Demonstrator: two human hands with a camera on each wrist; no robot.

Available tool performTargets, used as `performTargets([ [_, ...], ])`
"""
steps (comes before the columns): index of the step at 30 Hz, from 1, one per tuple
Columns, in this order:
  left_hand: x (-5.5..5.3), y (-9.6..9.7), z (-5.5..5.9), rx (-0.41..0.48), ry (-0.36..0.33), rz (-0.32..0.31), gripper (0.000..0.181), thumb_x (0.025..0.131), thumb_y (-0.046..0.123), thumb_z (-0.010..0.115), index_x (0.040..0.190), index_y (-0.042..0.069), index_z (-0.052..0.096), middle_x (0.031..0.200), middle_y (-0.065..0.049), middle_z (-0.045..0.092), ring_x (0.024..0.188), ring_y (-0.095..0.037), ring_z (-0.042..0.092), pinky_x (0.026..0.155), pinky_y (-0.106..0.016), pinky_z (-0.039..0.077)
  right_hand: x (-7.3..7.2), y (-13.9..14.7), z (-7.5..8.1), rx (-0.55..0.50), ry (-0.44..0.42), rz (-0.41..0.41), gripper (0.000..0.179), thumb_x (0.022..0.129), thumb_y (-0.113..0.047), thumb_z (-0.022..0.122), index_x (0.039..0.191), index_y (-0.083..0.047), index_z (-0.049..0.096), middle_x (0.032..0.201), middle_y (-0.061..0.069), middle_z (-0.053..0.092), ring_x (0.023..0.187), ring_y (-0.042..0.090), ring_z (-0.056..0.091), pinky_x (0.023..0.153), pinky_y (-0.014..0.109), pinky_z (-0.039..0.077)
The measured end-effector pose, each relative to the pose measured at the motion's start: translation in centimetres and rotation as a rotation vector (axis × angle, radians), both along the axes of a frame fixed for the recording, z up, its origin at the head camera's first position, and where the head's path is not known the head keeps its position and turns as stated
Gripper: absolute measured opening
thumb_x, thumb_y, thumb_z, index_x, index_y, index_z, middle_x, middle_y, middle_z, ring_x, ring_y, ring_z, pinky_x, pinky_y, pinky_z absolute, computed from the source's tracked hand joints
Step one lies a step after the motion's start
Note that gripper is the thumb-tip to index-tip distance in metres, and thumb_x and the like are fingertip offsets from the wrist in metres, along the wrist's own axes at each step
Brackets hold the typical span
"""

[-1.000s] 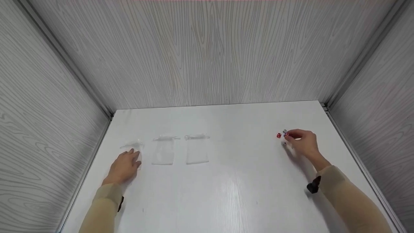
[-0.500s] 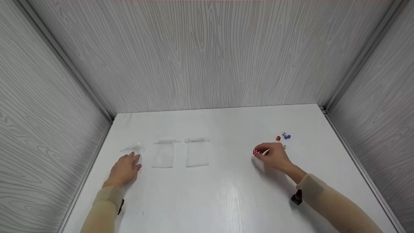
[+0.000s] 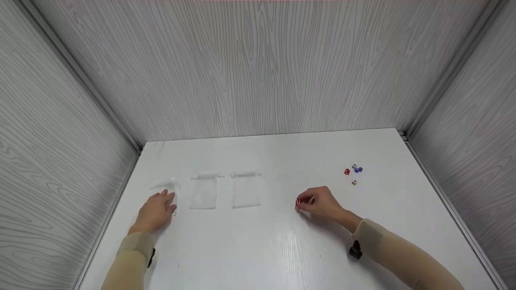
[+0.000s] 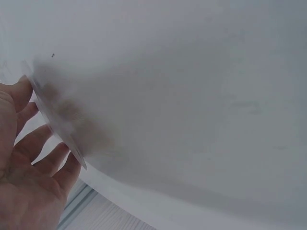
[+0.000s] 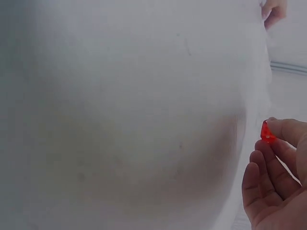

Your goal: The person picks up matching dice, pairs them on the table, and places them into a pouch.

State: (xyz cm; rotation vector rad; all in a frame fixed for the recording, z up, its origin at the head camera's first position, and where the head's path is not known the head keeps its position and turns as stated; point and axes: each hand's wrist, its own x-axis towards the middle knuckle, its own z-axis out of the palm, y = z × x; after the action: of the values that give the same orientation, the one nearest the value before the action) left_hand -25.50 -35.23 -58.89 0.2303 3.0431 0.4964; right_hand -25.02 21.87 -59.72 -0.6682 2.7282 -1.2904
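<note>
Wood-grained walls (image 3: 258, 68) stood at left, back and right, pale grey. Between them lay a white table (image 3: 242, 249), glossy, with a streak of light toward the near side. Two tan sleeves (image 3: 407, 253) came in from the near side, one at each end, with something small and black (image 3: 355, 250) under the right cuff.

The left hand (image 3: 155, 209) rested on the left bag (image 3: 171, 185), fingers loosely spread and touching it, clenched on nothing. The right hand (image 3: 320, 203) had its thumb and fingers closed in a pinch.

Three clear bags made a row: the left one partly covered by the hand, then the middle bag (image 3: 203, 195) and the right bag (image 3: 246, 193), both flat (easy to miss, white showing through).

The pinched thing was a red die (image 3: 298, 202), right of the bags and well apart from them; whether it touched the table I couldn't tell. Farther right lay a second red die (image 3: 347, 171), two blue dice (image 3: 360, 169) close together, a white die (image 3: 354, 166) just beside them, and another white die (image 3: 354, 183) nearer the person.
</note>
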Motion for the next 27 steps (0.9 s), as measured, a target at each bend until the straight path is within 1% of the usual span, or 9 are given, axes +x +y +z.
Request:
performTargets([
  [4,-0.1,-0.1,-0.1,-0.014,-0.017,0.006,0.052,0.106,0.022,0.061,0.151,-0.004,0.053,0.159,-0.034,0.043,0.145,-0.06,0.037,0.117,-0.073,0.032,0.2,-0.4,-0.2,0.01,-0.021,0.042,0.012,0.089,-0.014,0.088,0.101,-0.015,0.085,0.09,-0.009,0.077,0.08,0.01,0.067,0.071,0.025,0.056],
  [6,-0.1,-0.1,-0.1,-0.014,-0.021,0.006,0.052,0.106,0.022,0.061,0.151,-0.004,0.053,0.159,-0.034,0.042,0.145,-0.06,0.037,0.116,-0.073,0.031,0.3,-0.5,-0.4,0.023,-0.019,0.062,0.012,0.088,-0.013,0.088,0.1,-0.014,0.085,0.09,-0.008,0.077,0.081,0.01,0.067,0.072,0.026,0.056],
  [11,-0.1,-0.1,-0.1,-0.011,-0.025,0.009,0.052,0.106,0.022,0.062,0.151,-0.003,0.053,0.159,-0.033,0.042,0.145,-0.06,0.037,0.116,-0.073,0.031,0.5,-0.6,-0.7,0.036,-0.012,0.079,0.012,0.088,-0.013,0.088,0.1,-0.014,0.085,0.089,-0.008,0.076,0.082,0.009,0.068,0.073,0.025,0.056],
  [14,0.0,-0.1,0.0,0.002,-0.038,0.012,0.053,0.107,0.023,0.061,0.152,-0.002,0.052,0.16,-0.033,0.041,0.146,-0.06,0.035,0.117,-0.074,0.03,0.5,-0.6,-1.0,0.01,0.008,0.086,0.013,0.088,-0.012,0.088,0.1,-0.012,0.085,0.09,-0.007,0.077,0.082,0.009,0.068,0.074,0.026,0.056],
  [18,0.1,-0.2,0.1,0.011,-0.026,0.004,0.052,0.106,0.022,0.061,0.152,-0.003,0.053,0.16,-0.033,0.041,0.146,-0.06,0.036,0.116,-0.074,0.031,0.5,-0.4,-1.1,-0.032,0.004,0.096,0.018,0.087,-0.012,0.088,0.104,-0.009,0.083,0.094,-0.002,0.078,0.085,0.011,0.069,0.075,0.026,0.057],
  [21,0.1,-0.2,0.1,0.0,-0.009,-0.002,0.052,0.105,0.021,0.062,0.15,-0.003,0.054,0.158,-0.034,0.043,0.144,-0.059,0.039,0.115,-0.073,0.034,0.6,-0.2,-1.1,-0.04,-0.014,0.089,0.023,0.089,-0.015,0.087,0.11,-0.008,0.082,0.098,-0.002,0.078,0.088,0.012,0.07,0.077,0.026,0.057],
  [23,0.0,-0.2,0.0,-0.005,-0.007,-0.001,0.052,0.105,0.021,0.062,0.15,-0.003,0.054,0.158,-0.034,0.044,0.144,-0.059,0.039,0.115,-0.073,0.034,0.6,0.2,-0.9,-0.037,-0.017,0.069,0.026,0.091,-0.017,0.086,0.114,-0.008,0.081,0.1,-0.003,0.078,0.09,0.014,0.07,0.078,0.028,0.058],
  [27,-0.1,-0.2,-0.1,-0.012,-0.004,-0.003,0.052,0.105,0.021,0.063,0.15,-0.003,0.055,0.158,-0.033,0.044,0.144,-0.059,0.04,0.115,-0.073,0.034,0.2,1.6,-0.3,-0.012,-0.011,-0.005,0.031,0.093,-0.025,0.085,0.12,-0.011,0.079,0.107,-0.002,0.077,0.097,0.016,0.069,0.084,0.034,0.059],
])
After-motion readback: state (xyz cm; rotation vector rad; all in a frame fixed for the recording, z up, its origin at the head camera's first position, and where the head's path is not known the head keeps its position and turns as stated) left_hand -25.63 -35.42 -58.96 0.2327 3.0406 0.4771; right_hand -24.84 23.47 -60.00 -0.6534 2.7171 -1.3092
